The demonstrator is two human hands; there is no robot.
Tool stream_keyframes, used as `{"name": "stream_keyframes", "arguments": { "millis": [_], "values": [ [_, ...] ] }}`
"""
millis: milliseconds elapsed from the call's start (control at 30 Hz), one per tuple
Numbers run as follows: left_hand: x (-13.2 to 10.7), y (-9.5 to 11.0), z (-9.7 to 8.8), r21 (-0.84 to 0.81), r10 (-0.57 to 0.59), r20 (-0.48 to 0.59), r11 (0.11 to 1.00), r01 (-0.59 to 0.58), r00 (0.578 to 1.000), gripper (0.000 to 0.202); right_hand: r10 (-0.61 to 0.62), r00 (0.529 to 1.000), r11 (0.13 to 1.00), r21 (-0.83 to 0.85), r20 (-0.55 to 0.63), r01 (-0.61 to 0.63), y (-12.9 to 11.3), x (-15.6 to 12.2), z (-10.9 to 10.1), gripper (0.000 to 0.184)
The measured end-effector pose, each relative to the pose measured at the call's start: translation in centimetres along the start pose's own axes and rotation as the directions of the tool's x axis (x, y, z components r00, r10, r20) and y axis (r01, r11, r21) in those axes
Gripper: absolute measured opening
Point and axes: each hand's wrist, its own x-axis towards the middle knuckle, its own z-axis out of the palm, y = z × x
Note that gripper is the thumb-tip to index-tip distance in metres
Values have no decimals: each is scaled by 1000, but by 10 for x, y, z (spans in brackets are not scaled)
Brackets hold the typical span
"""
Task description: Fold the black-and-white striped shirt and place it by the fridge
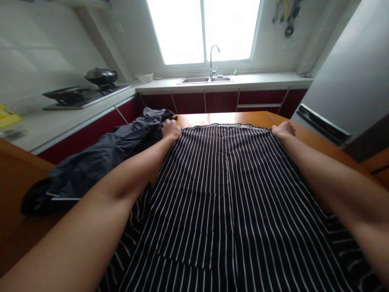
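A black button-up shirt (194,174) with white stripes lies spread over the wooden table, its row of buttons running down the middle and a chest pocket left of them. Its hem faces the far side. My left hand (171,130) is closed on the far left corner of the hem. At the far right corner, my right hand (284,129) grips the cloth in the same way. Between the two hands the edge is drawn fairly straight. The collar end runs out of view at the bottom.
Dark grey clothes (103,150) lie heaped on the left of the wooden table (200,118), close to my left arm. Beyond stand a counter with a sink (194,80), a stove with a lidded wok (101,76), and a fridge (340,69) at right.
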Motion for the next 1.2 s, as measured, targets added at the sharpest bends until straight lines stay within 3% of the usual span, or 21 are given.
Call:
{"name": "stream_keyframes", "arguments": {
  "millis": [67,100,167,233,300,367,433,567,667,733,800,833,900,967,1000,1033,1133,1200],
  "values": [
    [-17,26,4,20,236,32,971,-237,971,46,-33,999,999,-19,-4,33,-22,-17,0,48],
    [-27,41,7,-8,362,84,932,-363,928,49,-120,993,993,-10,17,121,-35,-28,2,48],
    [-48,69,15,-74,522,193,852,-519,831,56,-345,930,939,36,127,343,-64,-54,8,50],
    [-65,90,24,-105,551,321,829,-549,770,63,-504,829,861,69,241,503,-89,-80,17,54],
    [-74,99,32,-101,527,403,839,-535,749,69,-568,739,810,90,361,579,-105,-100,25,59],
    [-72,93,36,-84,505,415,850,-520,757,72,-566,694,800,93,445,593,-109,-107,29,62],
    [-58,76,36,-59,465,411,872,-487,784,74,-542,693,811,79,476,580,-101,-101,30,64],
    [-25,36,25,21,298,405,942,-334,865,73,-479,741,847,27,470,531,-71,-70,27,65],
    [-28,28,14,21,336,341,931,-364,878,71,-456,796,865,-14,399,502,-56,-58,20,62],
    [-53,36,9,-11,461,313,876,-483,830,69,-489,820,856,-17,299,516,-56,-66,14,59],
    [-91,47,4,-72,575,341,804,-590,744,68,-548,801,828,18,242,561,-60,-87,9,58],
    [-111,50,2,-109,608,370,780,-617,703,68,-589,767,801,53,254,597,-62,-98,7,58],
    [-143,50,-1,-163,650,420,741,-651,634,68,-687,648,714,142,329,686,-62,-119,3,57],
    [-158,40,-5,-173,667,429,722,-670,609,67,-740,541,645,196,399,738,-53,-127,-1,56],
    [-157,32,-7,-159,661,429,726,-669,616,67,-727,541,654,186,423,733,-45,-125,-4,56],
    [-153,23,-10,-137,639,438,742,-656,632,67,-685,582,694,149,438,705,-36,-121,-9,56],
    [-133,-2,-29,-47,525,482,815,-578,701,70,-506,764,834,1,400,551,-13,-108,-30,59],
    [-132,-9,-50,-24,517,463,820,-573,720,71,-477,809,860,-6,343,510,-9,-114,-48,60]
  ]
}}
